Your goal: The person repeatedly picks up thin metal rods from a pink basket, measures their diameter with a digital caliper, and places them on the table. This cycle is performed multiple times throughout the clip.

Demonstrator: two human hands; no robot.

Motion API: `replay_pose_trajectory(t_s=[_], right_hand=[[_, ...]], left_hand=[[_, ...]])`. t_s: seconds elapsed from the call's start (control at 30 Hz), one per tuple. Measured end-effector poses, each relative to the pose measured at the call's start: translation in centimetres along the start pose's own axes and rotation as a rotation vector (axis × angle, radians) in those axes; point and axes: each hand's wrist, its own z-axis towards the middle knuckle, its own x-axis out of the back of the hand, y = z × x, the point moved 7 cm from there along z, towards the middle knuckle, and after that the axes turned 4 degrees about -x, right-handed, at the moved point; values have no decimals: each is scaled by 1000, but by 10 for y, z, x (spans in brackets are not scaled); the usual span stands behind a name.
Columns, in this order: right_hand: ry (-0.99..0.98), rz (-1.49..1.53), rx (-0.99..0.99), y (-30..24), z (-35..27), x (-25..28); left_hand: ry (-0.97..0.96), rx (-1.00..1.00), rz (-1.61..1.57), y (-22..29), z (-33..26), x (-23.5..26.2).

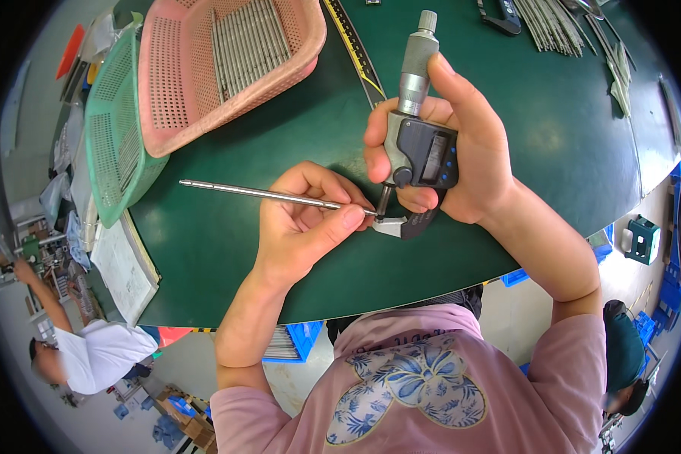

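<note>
My left hand (306,219) pinches a thin steel rod (261,194) between thumb and fingers; its free end points to the left. A digital micrometer (418,147) with a grey thimble and a small display is gripped in my right hand (473,144), the right thumb against the thimble. The rod's right end sits at the gap between the micrometer's spindle and anvil; whether both faces touch it is too small to tell. Both hands are over the green tabletop (219,265).
A pink basket (170,76) holding several steel rods overlaps a green basket (106,163) at left. Papers (125,268) lie at the table's left edge. A steel ruler (356,53), a caliper (499,19) and thin rods (545,26) lie at the back. Other people are at both sides.
</note>
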Motion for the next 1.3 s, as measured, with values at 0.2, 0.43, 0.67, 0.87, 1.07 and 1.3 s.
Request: replay_pose_trajectory(t_s=[0.2,0.43,0.67,0.87,1.07,1.3], right_hand=[[-11,-41,23,-3,0,-1],[-21,-31,35,-3,0,-1],[-44,31,-38,-1,0,-2],[-29,59,-54,2,0,-1],[-46,35,-62,2,-1,-1],[-87,56,-66,5,1,-8]], left_hand=[[27,25,-2,1,0,0],[32,37,18,0,1,0],[-31,31,-37,1,1,0],[-90,31,-87,-2,2,-1],[-122,23,-77,-2,1,-4],[-125,14,-47,0,-2,1]])
